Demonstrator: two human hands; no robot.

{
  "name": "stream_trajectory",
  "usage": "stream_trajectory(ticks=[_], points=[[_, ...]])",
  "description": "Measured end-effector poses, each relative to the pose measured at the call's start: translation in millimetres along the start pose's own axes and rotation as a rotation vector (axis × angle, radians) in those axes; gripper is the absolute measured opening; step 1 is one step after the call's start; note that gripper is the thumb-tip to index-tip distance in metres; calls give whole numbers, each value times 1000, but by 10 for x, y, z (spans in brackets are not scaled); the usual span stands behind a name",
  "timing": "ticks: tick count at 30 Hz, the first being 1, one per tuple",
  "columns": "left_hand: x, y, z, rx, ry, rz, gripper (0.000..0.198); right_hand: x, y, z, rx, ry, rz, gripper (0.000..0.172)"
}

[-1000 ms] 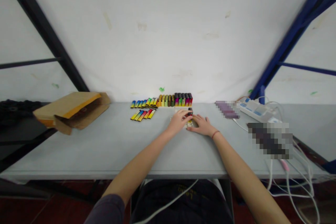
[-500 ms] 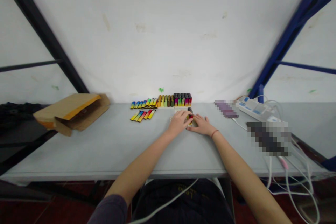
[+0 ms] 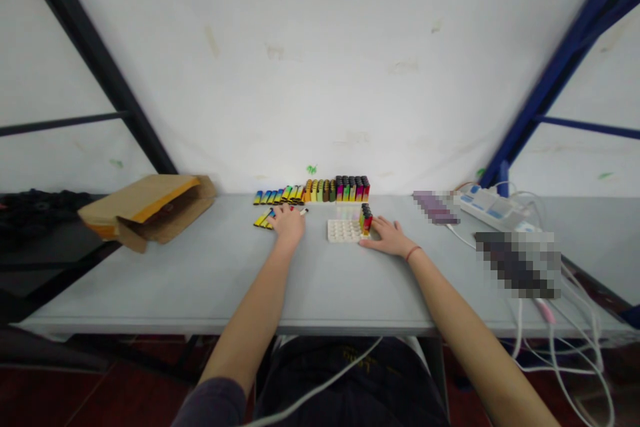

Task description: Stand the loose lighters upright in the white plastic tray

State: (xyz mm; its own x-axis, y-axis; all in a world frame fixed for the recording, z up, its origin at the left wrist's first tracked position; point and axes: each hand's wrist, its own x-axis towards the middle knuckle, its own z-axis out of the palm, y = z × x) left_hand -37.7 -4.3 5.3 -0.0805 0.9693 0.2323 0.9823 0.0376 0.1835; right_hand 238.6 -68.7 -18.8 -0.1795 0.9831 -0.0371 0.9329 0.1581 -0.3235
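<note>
Mainly, the slim gradient-coloured sticks (image 3: 263, 220) lie in a short row at centre left of the frame, partly under my left hand (image 3: 289, 225), whose fingers curve down over them; I cannot tell whether it grips. They look light, stiff and smooth, so likely slippery, best pinched across their long sides. My right hand (image 3: 390, 237) lies open, its fingertips against a small upright cluster of disposable lighters (image 3: 366, 219) at the edge of a white well tray (image 3: 345, 231). Behind, a longer row of sticks and lighters (image 3: 320, 191) lines the far edge of the grey table (image 3: 190, 280); a cardboard envelope (image 3: 147, 213) sits at left, a power strip (image 3: 487, 208) at right.
</note>
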Motion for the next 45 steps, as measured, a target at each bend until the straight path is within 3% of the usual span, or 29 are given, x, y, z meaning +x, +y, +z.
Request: stream_trajectory(ticks=[7, 13, 18, 21, 26, 31, 37, 41, 45], points=[[-110, 197, 22, -28, -250, 194, 39, -16, -20, -13, -11, 5, 0, 76], [-89, 222, 40, -167, -222, 207, 39, -7, -8, -7, -12, -4, 0, 75], [6, 279, 97, -592, -206, 206, 38, 9, 12, 15, -1, 1, -8, 74], [34, 334, 140, -878, -281, 107, 35, 10, 12, 17, -8, 3, -9, 74], [-8, 406, 146, -1090, -328, 27, 15, 7, 10, 11, -9, 7, -10, 74], [-36, 428, 143, -1075, -256, 46, 29, 13, 18, 13, -6, 0, -11, 77], [-95, 393, 114, -916, -67, 257, 24, 11, 14, 13, -13, -2, -10, 75], [-139, 376, 82, -825, -71, 353, 18, 5, 5, 6, -13, 2, -10, 72], [-110, 367, 76, -786, -60, 330, 14, 8, 13, 9, -1, -4, -15, 74]])
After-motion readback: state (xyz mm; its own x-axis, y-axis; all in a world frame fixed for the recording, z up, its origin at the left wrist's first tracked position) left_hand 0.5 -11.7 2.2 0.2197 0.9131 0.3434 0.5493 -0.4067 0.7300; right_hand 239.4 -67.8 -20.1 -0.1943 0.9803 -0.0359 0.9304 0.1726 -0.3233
